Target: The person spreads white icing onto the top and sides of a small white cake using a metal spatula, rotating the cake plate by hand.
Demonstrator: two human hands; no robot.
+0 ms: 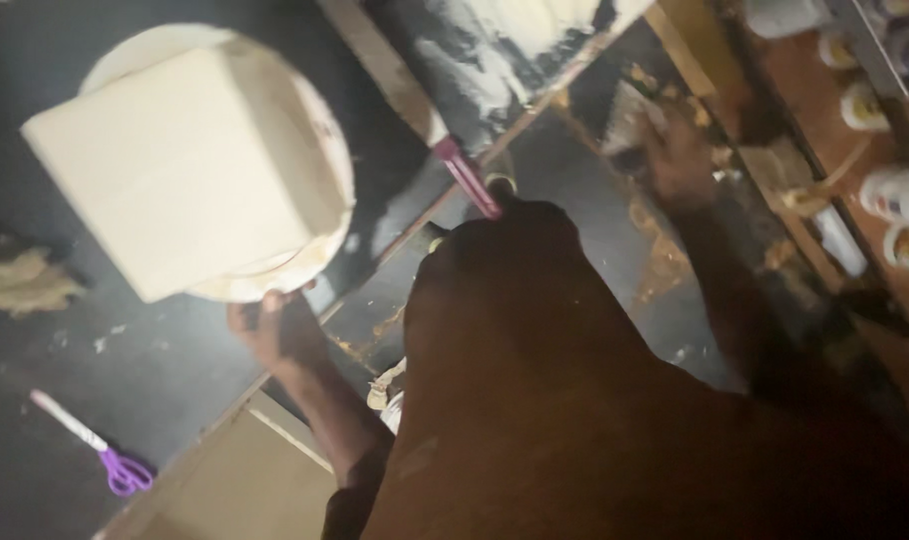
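Left hand, lower centre, gripping rim of round white board to steady the cream box on top. Right hand, upper right, blurred; open or closed, cannot tell.

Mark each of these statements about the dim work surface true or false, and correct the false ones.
1. The left hand touches the rim of the round white plate. True.
2. A pale square block lies on that plate. True.
3. The purple-handled scissors are held in the left hand. False: they lie alone on the dark surface, away from both hands.
4. The right hand rests on the plate. False: it reaches out to the far side, near the cluttered brown ledge.
5. A crumpled tan cloth lies at the left edge. True.
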